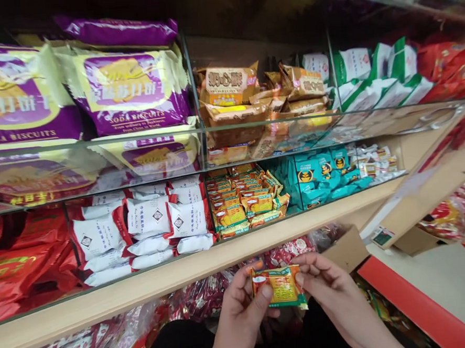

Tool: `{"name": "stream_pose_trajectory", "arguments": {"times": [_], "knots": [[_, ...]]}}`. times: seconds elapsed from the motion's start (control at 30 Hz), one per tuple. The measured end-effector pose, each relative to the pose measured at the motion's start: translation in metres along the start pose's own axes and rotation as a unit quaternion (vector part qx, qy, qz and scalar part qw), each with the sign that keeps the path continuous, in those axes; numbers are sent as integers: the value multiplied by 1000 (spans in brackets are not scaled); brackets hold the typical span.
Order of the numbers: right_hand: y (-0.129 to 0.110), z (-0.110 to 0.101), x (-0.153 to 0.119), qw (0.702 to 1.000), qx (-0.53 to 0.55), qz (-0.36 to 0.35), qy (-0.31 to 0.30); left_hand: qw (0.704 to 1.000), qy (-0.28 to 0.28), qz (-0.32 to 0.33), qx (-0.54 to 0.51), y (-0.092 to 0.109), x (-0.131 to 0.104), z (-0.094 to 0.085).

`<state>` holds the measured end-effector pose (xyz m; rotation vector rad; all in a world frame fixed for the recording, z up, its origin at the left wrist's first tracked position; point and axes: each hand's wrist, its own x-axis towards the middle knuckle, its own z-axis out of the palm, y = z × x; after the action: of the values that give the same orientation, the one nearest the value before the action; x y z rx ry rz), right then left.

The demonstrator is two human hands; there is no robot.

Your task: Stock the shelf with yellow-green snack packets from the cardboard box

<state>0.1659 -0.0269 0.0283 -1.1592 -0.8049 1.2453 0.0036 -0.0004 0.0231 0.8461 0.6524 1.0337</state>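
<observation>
Both my hands hold one small snack packet (281,287), an orange, yellow and green wrapper, in front of the lower shelf edge. My left hand (243,310) grips its left end, with the thumb lying across the front. At the right end, the thumb and fingers of my right hand (332,288) pinch the wrapper's edge. Similar orange and green packets (258,204) lie stacked in a shelf compartment just above and beyond my hands.
White and red packets (148,218) and teal packets (322,171) fill neighbouring compartments. Purple soda biscuit packs (133,91) stand behind a glass divider above. A wooden shelf edge (160,278) runs across. Below are bagged goods (200,296), a cardboard box (345,251) and a red board (417,304).
</observation>
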Motion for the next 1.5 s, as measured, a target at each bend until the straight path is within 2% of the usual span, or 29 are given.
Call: {"name": "stream_pose_trajectory", "arguments": {"times": [0.17, 0.23, 0.37, 0.5, 0.57, 0.73, 0.87, 1.0, 1.07, 1.13, 1.23, 1.3, 1.4, 1.5], "knots": [[4, -4, 2, 987, 141, 55, -52, 998, 18, -61, -5, 1, 1, 2], [7, -5, 2, 985, 148, 58, -60, 997, 21, -68, -9, 0, 2, 2], [12, -7, 1, 998, 46, 15, -41, 997, 45, -46, 34, -3, 5, 3], [11, -6, 1, 994, -52, 8, -93, 997, 39, -53, 42, -7, 6, 0], [10, -5, 0, 992, -84, 13, -98, 997, 34, -62, 37, -8, 5, -3], [8, -5, -3, 995, -76, 18, -67, 996, 35, -85, -24, -11, 3, -6], [-12, -3, 6, 992, -111, -50, -33, 991, 31, -74, -104, -12, 9, -5], [-60, 20, 51, 980, -124, -156, 13, 992, 39, -67, -103, -15, 14, -6], [-81, 43, 88, 966, -153, -209, 14, 995, 37, -67, -65, -17, 15, -7], [-94, 70, 126, 935, -239, -260, 25, 998, 13, -65, -19, -19, 14, -6], [-99, 106, 176, 903, -300, -306, 32, 998, -28, -57, 18, -22, 11, -4], [-96, 122, 199, 885, -327, -329, 38, 998, -46, -50, 17, -25, 11, -3], [-89, 131, 218, 856, -383, -347, 28, 999, -41, -34, -7, -35, 10, -6], [-83, 130, 226, 829, -437, -347, 14, 999, -16, -28, -3, -45, 10, -10]]}}
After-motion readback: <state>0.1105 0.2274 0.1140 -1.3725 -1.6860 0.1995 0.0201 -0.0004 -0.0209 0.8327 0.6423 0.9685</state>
